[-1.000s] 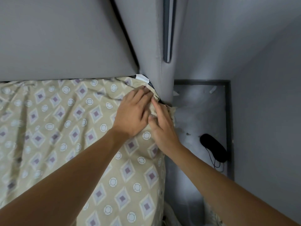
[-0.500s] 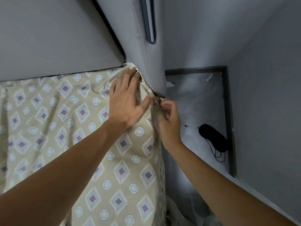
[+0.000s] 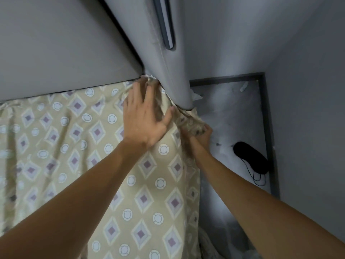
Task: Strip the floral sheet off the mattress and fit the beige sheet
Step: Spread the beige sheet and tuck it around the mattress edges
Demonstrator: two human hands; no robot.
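L hand (image 3: 143, 120) flat on sheet (image 3: 104, 150) corner | R hand (image 3: 202, 134) grip bunches edge, fingers part-hidden

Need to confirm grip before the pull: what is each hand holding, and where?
Right hand grips the sheet by its bunched edge at the mattress corner, beside the headboard. Left hand lies flat on the corner, holding nothing.

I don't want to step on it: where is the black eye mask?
In the head view, the black eye mask lies on the floor right of the bed, near the wall, beyond the right hand.
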